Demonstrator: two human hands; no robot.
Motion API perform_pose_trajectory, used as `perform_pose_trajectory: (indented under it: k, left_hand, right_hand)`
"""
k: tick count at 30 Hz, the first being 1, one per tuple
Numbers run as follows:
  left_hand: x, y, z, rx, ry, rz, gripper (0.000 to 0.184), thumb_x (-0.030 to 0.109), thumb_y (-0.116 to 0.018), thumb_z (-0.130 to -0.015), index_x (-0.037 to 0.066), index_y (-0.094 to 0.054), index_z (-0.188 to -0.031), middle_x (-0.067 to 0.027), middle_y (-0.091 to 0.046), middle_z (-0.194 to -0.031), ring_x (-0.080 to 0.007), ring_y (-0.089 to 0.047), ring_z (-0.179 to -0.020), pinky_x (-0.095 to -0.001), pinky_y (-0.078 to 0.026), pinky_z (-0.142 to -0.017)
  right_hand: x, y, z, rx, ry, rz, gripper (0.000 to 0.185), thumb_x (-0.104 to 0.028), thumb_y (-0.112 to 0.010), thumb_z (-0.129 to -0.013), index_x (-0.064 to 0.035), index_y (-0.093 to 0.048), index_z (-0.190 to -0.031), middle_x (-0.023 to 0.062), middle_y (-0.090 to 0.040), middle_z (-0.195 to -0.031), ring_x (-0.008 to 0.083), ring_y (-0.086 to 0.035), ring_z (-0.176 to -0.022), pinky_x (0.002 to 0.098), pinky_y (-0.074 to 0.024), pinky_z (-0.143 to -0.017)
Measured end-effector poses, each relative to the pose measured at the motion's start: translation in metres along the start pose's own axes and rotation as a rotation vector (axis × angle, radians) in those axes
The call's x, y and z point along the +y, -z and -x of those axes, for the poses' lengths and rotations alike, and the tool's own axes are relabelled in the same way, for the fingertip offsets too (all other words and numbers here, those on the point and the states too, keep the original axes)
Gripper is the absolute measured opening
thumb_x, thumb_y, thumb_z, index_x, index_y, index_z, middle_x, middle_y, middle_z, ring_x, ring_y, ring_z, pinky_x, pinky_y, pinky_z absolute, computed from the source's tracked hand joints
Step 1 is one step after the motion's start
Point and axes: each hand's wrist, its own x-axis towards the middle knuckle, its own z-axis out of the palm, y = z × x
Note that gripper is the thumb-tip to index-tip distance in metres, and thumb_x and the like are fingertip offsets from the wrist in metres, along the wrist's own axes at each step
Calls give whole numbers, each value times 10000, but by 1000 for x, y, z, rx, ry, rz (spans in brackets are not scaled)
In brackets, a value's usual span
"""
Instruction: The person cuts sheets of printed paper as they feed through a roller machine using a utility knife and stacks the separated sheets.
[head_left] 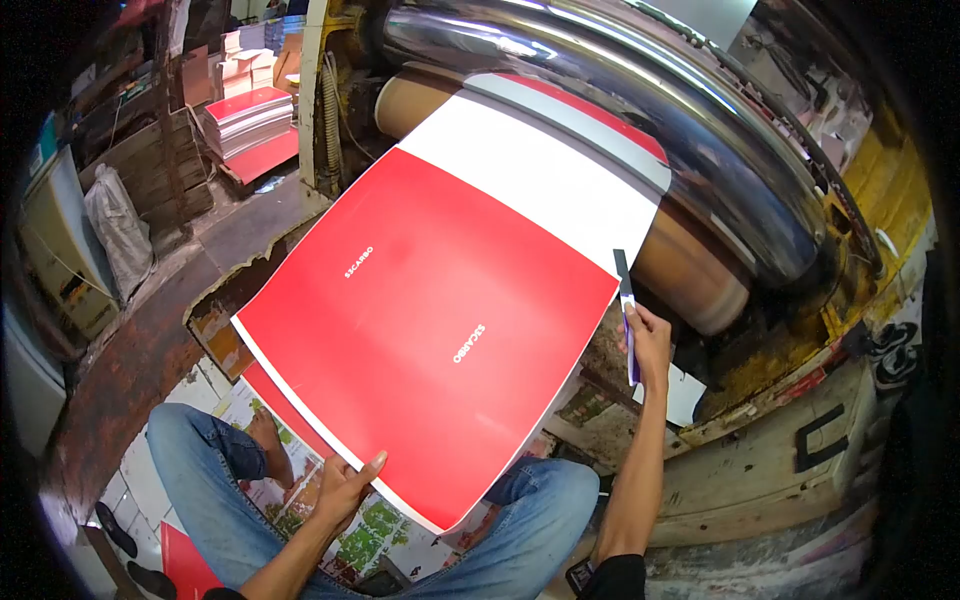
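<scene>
A large red printed sheet with white borders slopes from my lap up to the rollers, its far end joined to or overlapping a white sheet that runs against the shiny metal roller. My left hand pinches the red sheet's near white edge, thumb on top. Beside the sheet's right corner, my right hand is closed round a narrow knife-like tool with a purple handle and a dark flat end pointing up. That dark end is close to the sheet's edge; whether it touches, I cannot tell.
A brown roller lies below the metal one. Stacked red and white sheets stand at the back left. More red sheet lies by my leg. A worn metal casing is at the right, with dark footwear above it.
</scene>
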Motion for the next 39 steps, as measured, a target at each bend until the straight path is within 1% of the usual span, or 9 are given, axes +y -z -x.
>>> perform_pose_trajectory:
  k: [5,11,17,19,27,32,35,38,39]
  left_hand:
    - [4,3,16,8,-14,65,242,103,-664,-873,-39,-588,-1054,-97,-652,-982,-141,-635,-850,-282,-523,-782]
    - [3,15,29,15,31,45,249,104,-663,-872,-37,-590,-1064,-96,-652,-980,-151,-640,-856,-304,-544,-764]
    - [8,23,45,32,60,21,268,104,-666,-869,-37,-584,-1082,-98,-641,-1022,-160,-639,-883,-307,-550,-777]
    - [4,30,48,24,34,12,272,102,-664,-870,-37,-581,-1088,-99,-639,-1033,-162,-639,-890,-308,-551,-781]
    - [13,39,71,50,97,90,291,73,-654,-869,-29,-559,-1124,-104,-632,-1069,-163,-641,-906,-309,-539,-826]
    - [20,46,89,79,111,39,284,84,-662,-865,-36,-580,-1109,-98,-641,-1060,-151,-632,-912,-282,-511,-837]
    - [33,48,105,86,85,-170,237,118,-676,-858,-31,-629,-1037,-79,-664,-976,-124,-625,-855,-253,-499,-773]
    - [52,46,121,152,20,-467,180,166,-707,-833,-1,-684,-898,16,-645,-715,-25,-504,-563,-193,-382,-518]
    - [51,47,126,158,11,-460,180,166,-707,-833,-1,-684,-898,16,-645,-715,-25,-504,-563,-193,-382,-518]
  right_hand:
    - [-1,7,24,-53,-23,-3,307,-243,-578,-932,21,-652,-1069,24,-570,-603,68,-497,-426,223,-385,-385]
    - [-2,7,40,-56,32,193,323,-267,-673,-865,21,-664,-1010,-8,-539,-584,63,-475,-422,235,-358,-393]
    - [-5,7,29,-76,-24,-114,357,-305,-539,-956,19,-620,-1083,10,-549,-603,72,-475,-422,236,-367,-392]
    - [-10,8,32,-245,-104,-108,372,-318,-463,-989,15,-585,-1102,45,-585,-628,77,-495,-423,226,-371,-385]
    - [-15,-23,71,-285,-180,-82,361,-340,-512,-964,9,-587,-1015,68,-594,-608,82,-475,-394,221,-354,-371]
    - [-23,-30,75,184,-120,-154,373,-394,-612,-901,-21,-634,-905,26,-586,-646,46,-450,-434,189,-279,-368]
    - [-33,-44,70,169,-182,-300,346,-372,-650,-877,-27,-637,-864,8,-583,-666,33,-441,-472,184,-248,-376]
    - [-20,-44,60,36,-191,-508,300,-327,-694,-848,-35,-625,-847,-5,-571,-677,24,-434,-495,184,-242,-385]
    - [-15,-43,58,-29,-193,-574,283,-302,-717,-831,-39,-616,-847,-10,-564,-683,20,-432,-500,186,-247,-389]
